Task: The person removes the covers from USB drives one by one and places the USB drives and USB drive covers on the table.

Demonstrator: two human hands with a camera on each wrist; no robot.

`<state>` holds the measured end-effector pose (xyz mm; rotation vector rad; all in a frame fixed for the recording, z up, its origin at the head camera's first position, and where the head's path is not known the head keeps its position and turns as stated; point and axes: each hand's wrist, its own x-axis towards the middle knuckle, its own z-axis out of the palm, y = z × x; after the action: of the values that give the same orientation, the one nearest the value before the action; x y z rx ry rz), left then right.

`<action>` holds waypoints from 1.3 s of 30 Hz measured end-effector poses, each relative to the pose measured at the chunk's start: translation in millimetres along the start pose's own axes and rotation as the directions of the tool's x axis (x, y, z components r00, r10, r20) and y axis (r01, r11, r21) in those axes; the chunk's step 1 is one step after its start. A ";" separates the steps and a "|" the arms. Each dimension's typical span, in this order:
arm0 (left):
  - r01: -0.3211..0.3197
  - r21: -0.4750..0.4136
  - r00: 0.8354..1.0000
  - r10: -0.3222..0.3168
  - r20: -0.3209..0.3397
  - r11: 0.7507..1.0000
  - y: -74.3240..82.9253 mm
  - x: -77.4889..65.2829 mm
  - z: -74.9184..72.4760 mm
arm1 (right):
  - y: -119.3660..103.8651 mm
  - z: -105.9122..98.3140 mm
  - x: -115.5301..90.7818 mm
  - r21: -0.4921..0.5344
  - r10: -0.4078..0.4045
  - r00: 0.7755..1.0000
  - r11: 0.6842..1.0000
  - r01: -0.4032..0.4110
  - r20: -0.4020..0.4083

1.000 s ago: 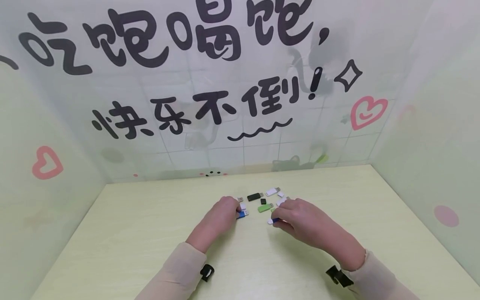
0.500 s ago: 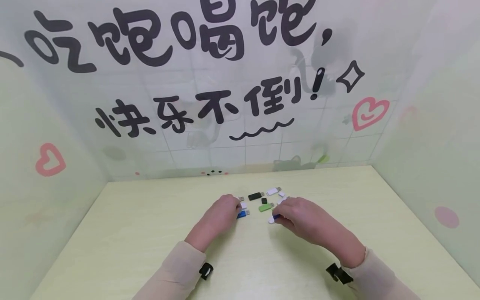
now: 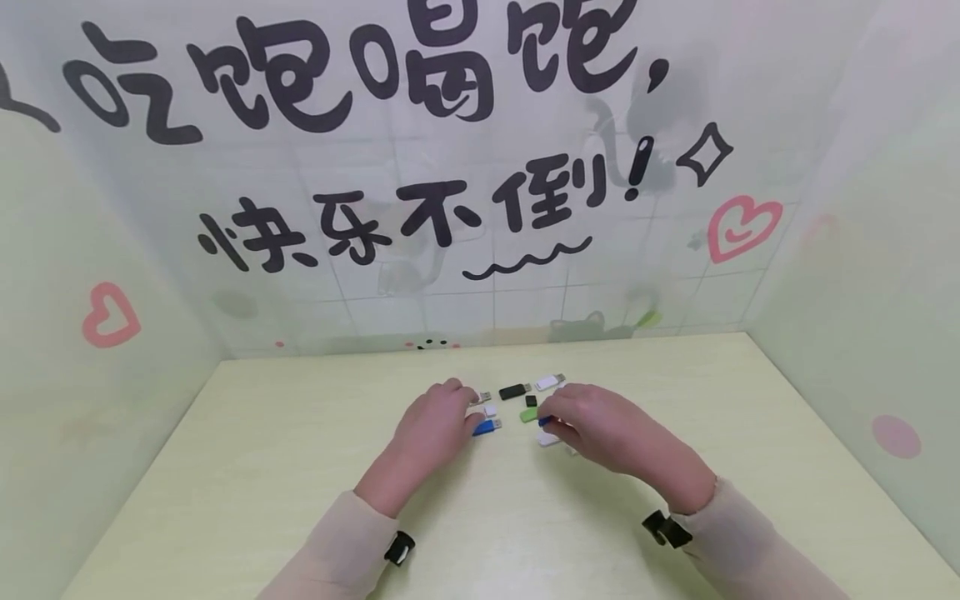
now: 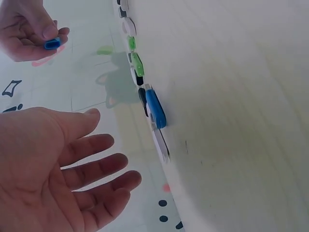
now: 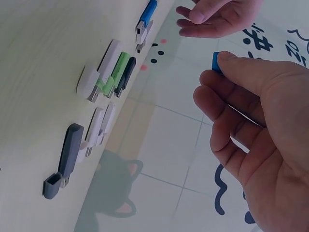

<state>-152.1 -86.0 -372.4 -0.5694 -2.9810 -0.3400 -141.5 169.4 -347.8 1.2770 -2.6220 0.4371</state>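
My left hand [image 3: 437, 427], fingers spread and relaxed, hovers beside a blue USB stick [image 3: 486, 427] without holding it; the left wrist view shows its palm with nothing in it. That blue stick [image 4: 155, 107] lies on the table with its metal plug bare. Between thumb and index finger, my right hand [image 3: 606, 423] pinches a small blue cap [image 5: 216, 62], raised off the table. Under the right hand lies a white USB stick [image 3: 551, 439]. A green USB stick [image 3: 529, 414] is partly hidden behind the right fingers.
Farther back lie a black USB stick [image 3: 513, 391], its black cap [image 3: 531, 401] and another white stick [image 3: 549, 382]. A white cap [image 3: 491, 411] sits near the left thumb. The right wrist view shows a dark grey stick [image 5: 71, 149] with its cap [image 5: 51, 185]. Printed walls enclose the table.
My right hand has lifted slightly with the blue cap, uncovering more of the white stick beneath. My left hand's fingers have spread and drawn a little away from the blue stick.
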 end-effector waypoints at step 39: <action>0.085 0.155 0.991 -0.068 -0.112 0.984 -38.3 -53.7 0.2 | 0.8 55.2 51.9 0.039 0.108 0.967 0.992 -0.120 0.230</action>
<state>-116.6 -139.6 -387.1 -0.4072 -2.8977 -0.1304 -176.2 112.8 -384.3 1.2645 -2.9048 0.4016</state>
